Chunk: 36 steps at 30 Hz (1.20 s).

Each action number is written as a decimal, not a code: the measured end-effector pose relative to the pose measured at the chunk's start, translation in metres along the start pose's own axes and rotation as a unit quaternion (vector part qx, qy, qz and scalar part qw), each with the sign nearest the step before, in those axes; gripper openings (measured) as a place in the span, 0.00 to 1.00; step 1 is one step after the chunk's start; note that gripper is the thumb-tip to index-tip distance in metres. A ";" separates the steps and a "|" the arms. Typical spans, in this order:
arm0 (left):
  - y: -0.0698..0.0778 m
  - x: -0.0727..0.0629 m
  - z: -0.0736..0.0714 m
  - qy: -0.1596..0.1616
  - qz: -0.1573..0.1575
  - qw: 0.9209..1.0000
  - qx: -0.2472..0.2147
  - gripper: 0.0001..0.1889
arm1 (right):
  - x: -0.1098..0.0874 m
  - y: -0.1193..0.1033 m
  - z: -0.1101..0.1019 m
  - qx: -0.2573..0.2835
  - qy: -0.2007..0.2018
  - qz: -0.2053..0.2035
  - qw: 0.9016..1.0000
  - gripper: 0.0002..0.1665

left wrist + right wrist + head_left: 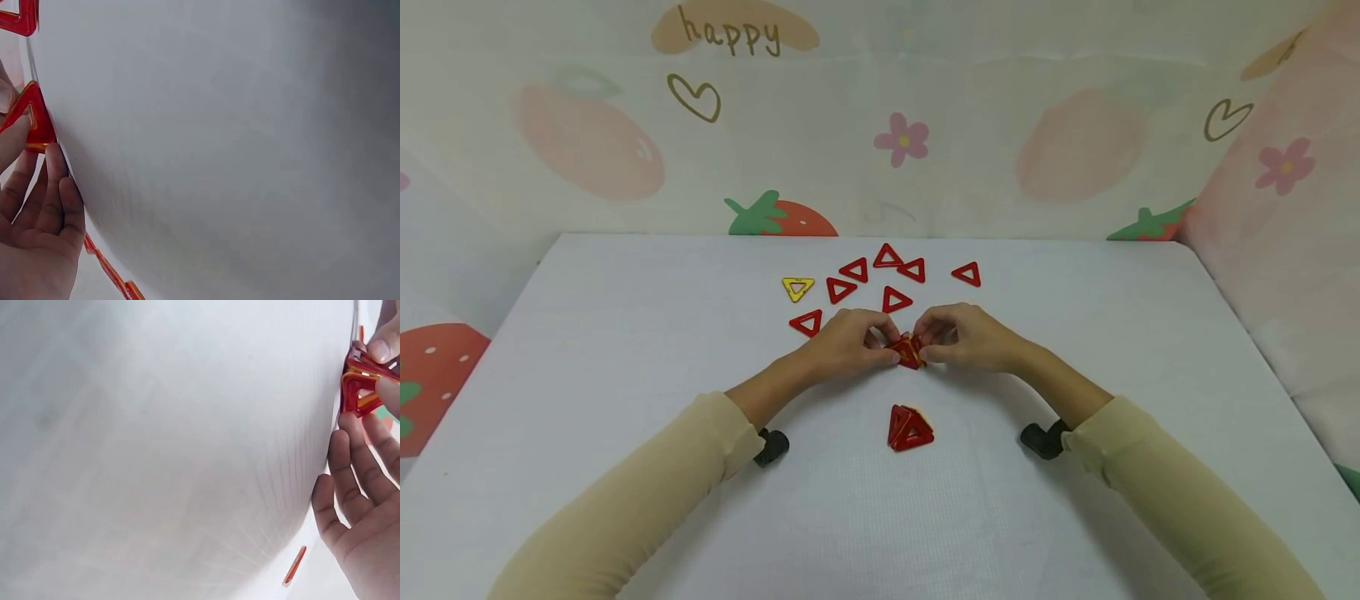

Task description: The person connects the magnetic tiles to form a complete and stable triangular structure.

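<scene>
- Left hand (pixel 853 343) is pinching, thumb and fingertips closing on the left side of a small glossy red-and-yellow cluster of hollow plastic-looking triangle tiles (pixel 907 353).
- Right hand (pixel 976 337) is pinching the same cluster from the right; in the right wrist view its thumb is lying across a red tile's face, other fingers bending loosely.
- Cluster is sitting mid-frame between both hands, low over or touching the white tabletop (pixel 625 333); contact underneath is hidden.
- Second piece, a red peaked solid of hollow triangle tiles with a yellow edge (pixel 911 428), is resting below centre of the frame, nobody touching it.
- Seven loose red hollow triangle tiles (pixel 830 290) are lying in the upper middle of the frame, two touching or nearly so; one yellow hollow triangle tile (pixel 798 281) is lying left of most of them.
- Step, judging: hands are joining or squaring tile edges into a peaked solid, probably matching the lower piece. Exact fit is hiding behind fingers.
- Next move, judging: it is calling for light, even pressure from both sides, edges lining up, before either hand is letting go; squeezing unevenly is risking a collapse.
</scene>
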<state>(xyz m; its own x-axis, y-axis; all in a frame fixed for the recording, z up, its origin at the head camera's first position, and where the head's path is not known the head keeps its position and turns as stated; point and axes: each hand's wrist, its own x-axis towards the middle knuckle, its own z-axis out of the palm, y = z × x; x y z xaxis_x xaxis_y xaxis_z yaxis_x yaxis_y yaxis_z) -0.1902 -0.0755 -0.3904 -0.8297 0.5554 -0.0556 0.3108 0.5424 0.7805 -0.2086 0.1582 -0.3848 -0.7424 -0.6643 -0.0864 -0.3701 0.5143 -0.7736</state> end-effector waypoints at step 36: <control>0.003 -0.021 0.002 -0.040 0.042 0.998 0.010 0.11 | -0.018 -0.011 0.011 -0.028 -0.038 -0.016 0.999 0.16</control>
<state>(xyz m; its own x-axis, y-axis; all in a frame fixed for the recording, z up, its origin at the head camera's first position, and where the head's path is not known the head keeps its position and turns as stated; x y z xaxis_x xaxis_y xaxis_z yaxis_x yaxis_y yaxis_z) -0.1710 -0.0845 -0.3885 -0.7607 0.6478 -0.0416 0.3876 0.5047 0.7714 -0.1849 0.1590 -0.3815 -0.6861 -0.7190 -0.1110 -0.4256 0.5205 -0.7402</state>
